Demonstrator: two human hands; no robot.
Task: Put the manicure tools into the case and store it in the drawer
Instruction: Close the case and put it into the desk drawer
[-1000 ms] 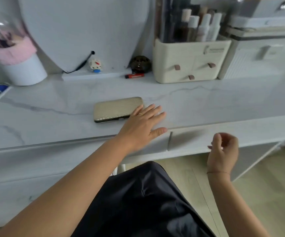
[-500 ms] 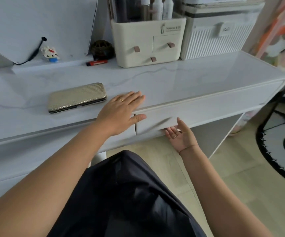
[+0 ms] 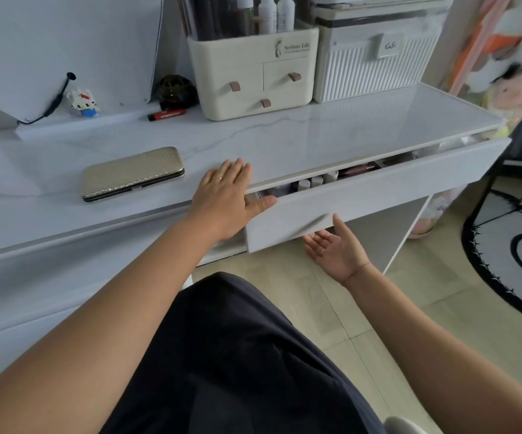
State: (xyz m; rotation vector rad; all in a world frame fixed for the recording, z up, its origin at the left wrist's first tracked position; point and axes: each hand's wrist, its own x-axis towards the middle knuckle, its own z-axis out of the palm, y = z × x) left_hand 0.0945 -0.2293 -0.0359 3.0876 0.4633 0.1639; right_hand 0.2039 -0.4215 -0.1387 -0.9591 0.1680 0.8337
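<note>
The closed case (image 3: 133, 173) lies near the dressing table's (image 3: 347, 133) front edge. Just right, the left hand (image 3: 227, 198) rests flat and empty. The drawer (image 3: 378, 195), shut half a second ago, is now ajar, the right hand (image 3: 331, 249) open-palmed beneath its front; stowing can follow.

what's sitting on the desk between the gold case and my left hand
Nothing: in the head view, only bare white marble desktop separates the closed gold textured manicure case from the flat left hand.
</note>
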